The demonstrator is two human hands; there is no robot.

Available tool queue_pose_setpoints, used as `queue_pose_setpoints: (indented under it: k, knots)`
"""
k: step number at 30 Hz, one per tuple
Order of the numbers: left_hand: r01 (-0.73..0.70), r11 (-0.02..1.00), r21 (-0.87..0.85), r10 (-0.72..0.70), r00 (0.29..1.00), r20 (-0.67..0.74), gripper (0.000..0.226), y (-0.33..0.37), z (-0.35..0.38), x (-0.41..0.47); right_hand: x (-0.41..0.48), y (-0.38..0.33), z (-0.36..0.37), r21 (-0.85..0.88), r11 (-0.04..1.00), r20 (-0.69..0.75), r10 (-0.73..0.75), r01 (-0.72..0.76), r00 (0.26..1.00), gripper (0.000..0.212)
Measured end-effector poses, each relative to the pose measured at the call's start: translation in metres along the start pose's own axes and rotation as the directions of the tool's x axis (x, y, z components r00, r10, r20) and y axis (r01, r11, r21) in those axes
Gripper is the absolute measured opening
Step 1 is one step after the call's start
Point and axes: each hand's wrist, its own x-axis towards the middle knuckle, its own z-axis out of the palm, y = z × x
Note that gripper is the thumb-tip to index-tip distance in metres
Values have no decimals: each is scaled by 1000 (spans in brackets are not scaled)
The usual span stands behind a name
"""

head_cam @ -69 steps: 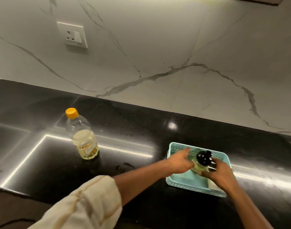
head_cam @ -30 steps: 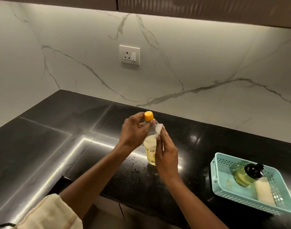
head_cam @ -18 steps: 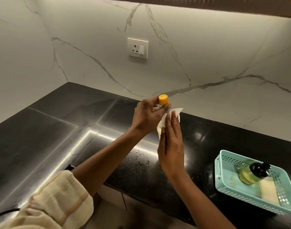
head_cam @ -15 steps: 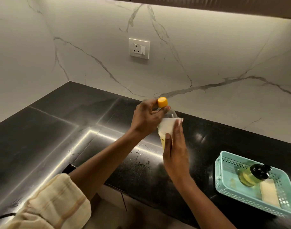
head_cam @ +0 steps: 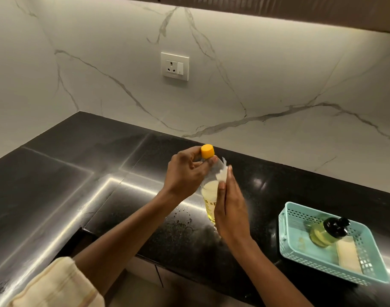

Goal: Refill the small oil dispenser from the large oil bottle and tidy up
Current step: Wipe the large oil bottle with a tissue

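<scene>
The large oil bottle (head_cam: 208, 196), clear with yellow oil and an orange cap (head_cam: 207, 151), is held just above the black counter (head_cam: 56, 191). My left hand (head_cam: 187, 171) grips its neck under the cap. My right hand (head_cam: 230, 209) presses a white tissue (head_cam: 222, 173) flat against the bottle's right side, covering much of the label. The small oil dispenser (head_cam: 322, 234), with a black top, lies tilted inside a teal basket (head_cam: 300, 255) at the right.
A pale folded cloth or sponge (head_cam: 349, 255) lies in the basket beside the dispenser. Oil droplets (head_cam: 180, 220) speckle the counter below the bottle. A wall socket (head_cam: 175, 66) sits on the marble backsplash. The counter's front edge runs under my forearms.
My hands left the dispenser in the basket and took up the large bottle. The right hand with the tissue has slid down along the bottle's side.
</scene>
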Motion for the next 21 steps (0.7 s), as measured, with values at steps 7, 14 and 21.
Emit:
queue_pose_setpoints:
  k: [7, 14, 21]
  knots:
    - [9, 998, -57, -8, 1000, 2, 22, 7, 0, 9, -11, 3, -3, -137, 975, 15, -177, 177, 984, 62]
    - [48, 995, -85, -49, 999, -7, 22, 10, 7, 7, 0, -3, -2, -81, 996, -44, -26, 23, 999, 68]
    - [52, 993, -104, -61, 994, -90, 17, 18, -10, 19, -34, 31, -6, -303, 929, 121, -184, 213, 975, 65]
